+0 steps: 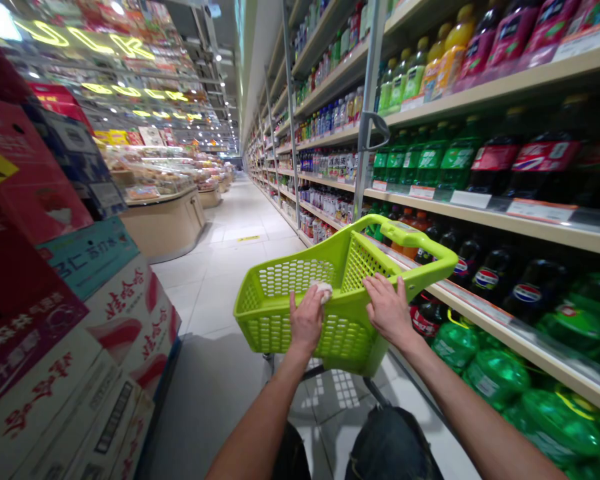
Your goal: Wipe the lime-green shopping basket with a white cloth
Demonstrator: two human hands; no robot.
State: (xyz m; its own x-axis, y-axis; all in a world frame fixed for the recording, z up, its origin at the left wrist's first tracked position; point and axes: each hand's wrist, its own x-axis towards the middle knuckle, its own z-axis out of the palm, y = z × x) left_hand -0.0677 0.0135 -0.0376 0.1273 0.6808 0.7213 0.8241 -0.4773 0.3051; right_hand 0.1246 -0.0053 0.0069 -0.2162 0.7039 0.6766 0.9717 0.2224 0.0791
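Observation:
In front of my knees stands a lime-green plastic shopping cart (350,327) with perforated walls, its handle pointing right toward the shelves. My left hand (306,321) is at the rim of its near side, closed on a crumpled white cloth (323,291); whether it is fabric or tissue I cannot tell. Farther right, by the handle end, my right hand (387,310) grips the same rim with its fingers over the edge and thumb raised. The visible part of the basket holds no goods.
Drink shelves (540,227) run along the right, with large green bottles (497,377) at the bottom. Stacked cartons (105,333) rise close on the left. Beyond the cart, a tiled aisle (230,247) leads past a rounded display counter (163,223).

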